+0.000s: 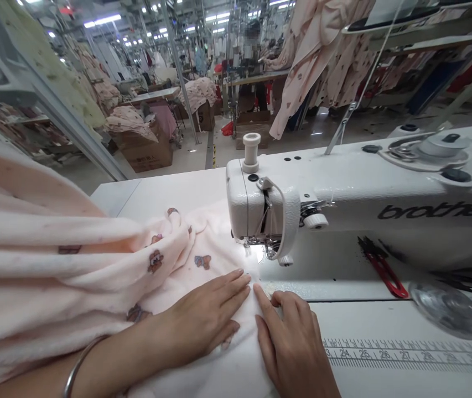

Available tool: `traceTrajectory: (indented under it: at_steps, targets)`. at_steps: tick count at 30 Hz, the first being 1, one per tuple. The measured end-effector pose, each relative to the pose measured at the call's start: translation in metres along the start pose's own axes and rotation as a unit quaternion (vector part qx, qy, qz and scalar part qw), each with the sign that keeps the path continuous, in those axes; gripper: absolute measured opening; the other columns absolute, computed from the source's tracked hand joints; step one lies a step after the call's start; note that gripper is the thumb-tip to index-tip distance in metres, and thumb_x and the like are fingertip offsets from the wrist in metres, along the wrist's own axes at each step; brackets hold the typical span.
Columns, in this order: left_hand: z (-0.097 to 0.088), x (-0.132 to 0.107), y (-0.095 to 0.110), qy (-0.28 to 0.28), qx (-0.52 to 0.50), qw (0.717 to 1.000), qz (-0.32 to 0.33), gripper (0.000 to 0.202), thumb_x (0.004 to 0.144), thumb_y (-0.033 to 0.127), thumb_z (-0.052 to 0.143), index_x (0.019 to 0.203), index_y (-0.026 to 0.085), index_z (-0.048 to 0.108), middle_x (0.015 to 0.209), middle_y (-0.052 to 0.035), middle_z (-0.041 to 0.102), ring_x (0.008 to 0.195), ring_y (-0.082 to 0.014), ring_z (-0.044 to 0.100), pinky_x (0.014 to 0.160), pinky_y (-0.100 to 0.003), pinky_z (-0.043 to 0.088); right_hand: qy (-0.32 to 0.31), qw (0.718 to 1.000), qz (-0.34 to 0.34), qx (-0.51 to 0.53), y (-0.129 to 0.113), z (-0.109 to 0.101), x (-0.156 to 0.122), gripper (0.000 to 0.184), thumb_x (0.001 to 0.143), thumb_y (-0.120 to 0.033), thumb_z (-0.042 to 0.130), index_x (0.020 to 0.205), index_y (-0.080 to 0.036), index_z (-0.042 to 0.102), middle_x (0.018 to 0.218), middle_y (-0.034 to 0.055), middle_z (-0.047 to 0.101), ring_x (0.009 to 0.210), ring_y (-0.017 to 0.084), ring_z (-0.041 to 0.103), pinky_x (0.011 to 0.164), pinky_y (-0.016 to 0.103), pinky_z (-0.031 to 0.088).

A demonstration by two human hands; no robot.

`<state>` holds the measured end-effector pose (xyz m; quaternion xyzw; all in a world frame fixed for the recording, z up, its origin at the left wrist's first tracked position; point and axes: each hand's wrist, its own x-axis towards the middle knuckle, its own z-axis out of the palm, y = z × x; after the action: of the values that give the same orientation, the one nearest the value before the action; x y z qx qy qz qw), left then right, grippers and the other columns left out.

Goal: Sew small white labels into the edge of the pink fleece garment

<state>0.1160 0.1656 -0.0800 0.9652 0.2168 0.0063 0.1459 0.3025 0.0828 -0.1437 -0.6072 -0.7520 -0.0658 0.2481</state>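
Pale pink fabric [202,237] printed with small bears is bunched at the left and runs flat toward the needle area of a white sewing machine [260,210]. My left hand [206,315] lies flat on the fabric, fingers stretched toward the presser foot. Just right of it, my right hand [289,337] rests at the fabric's edge. Its index finger is extended and pressed down near the left fingertips, the thumb is apart, and the other fingers are curled. The needle is lost in the glare of the machine lamp.
Red-handled thread snips [385,271] lie on the machine bed, near a clear round dish [449,309]. A printed ruler strip [393,354] runs along the table's front right. Behind stand a metal pole [181,72], a cardboard box [142,146] with fabric and hanging pink garments [310,66].
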Motion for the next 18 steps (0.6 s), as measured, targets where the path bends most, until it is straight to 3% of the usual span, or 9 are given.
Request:
traceTrajectory:
  at_steps: [7, 18]
  targets:
    - [0.012, 0.001, -0.010, -0.007, 0.023, 1.000, 0.008, 0.048, 0.093, 0.021, 0.042, 0.138, 0.006, 0.035, 0.147, -0.0187, 0.033, 0.137, -0.0253, 0.030, 0.112, -0.039, 0.035, 0.005, 1.000, 0.000, 0.007, -0.001, -0.001, 0.001, 0.043, 0.087, -0.014, 0.048, 0.130, -0.010, 0.049, 0.102, 0.0136, 0.051, 0.100, 0.026, 0.047, 0.077, 0.038, 0.041]
    - [0.015, 0.004, -0.011, 0.002, 0.034, 0.999, 0.025, 0.050, 0.093, 0.020, 0.041, 0.140, 0.007, 0.032, 0.145, -0.0215, 0.034, 0.135, -0.0302, 0.033, 0.110, -0.044, 0.037, 0.002, 1.000, 0.003, 0.008, -0.002, 0.002, -0.003, 0.043, 0.087, -0.014, 0.048, 0.130, -0.011, 0.049, 0.103, 0.0137, 0.051, 0.101, 0.027, 0.047, 0.076, 0.038, 0.043]
